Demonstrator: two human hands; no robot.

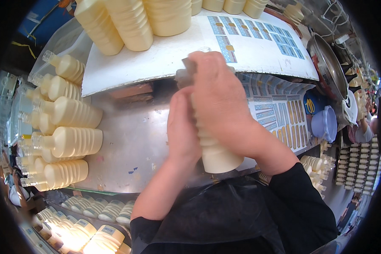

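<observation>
The head view is filled mostly by a steel worktable point(131, 144), seen from above and curved by the lens. A white board point(165, 59) is laid across the far part of the table, and stacks of cream-coloured ribbed bottles point(131, 21) are stood along the board's far edge. Sheets of blue and yellow labels point(279, 114) are spread over the right side of the table, and more label sheets point(258, 34) are laid on the board. At the left edge of the table, a pile of filled ribbed bottles point(67, 142) is laid on its side, necks pointing left. Below the table's near edge, a lower shelf of labelled bottles point(93, 211) is seen. To the right, a round metal pan point(326, 67) and a pale blue lidded tub point(326, 122) are placed past the label sheets.

At the centre, one cream ribbed bottle point(216, 152) is held above the table, its base towards the person. The right hand point(220, 97) is wrapped over the upper part of this bottle, fingers closed around it. The left hand point(182, 131) is pressed against the bottle's left side, closed on it, touching the right hand. The bottle's top is covered by the hands.
</observation>
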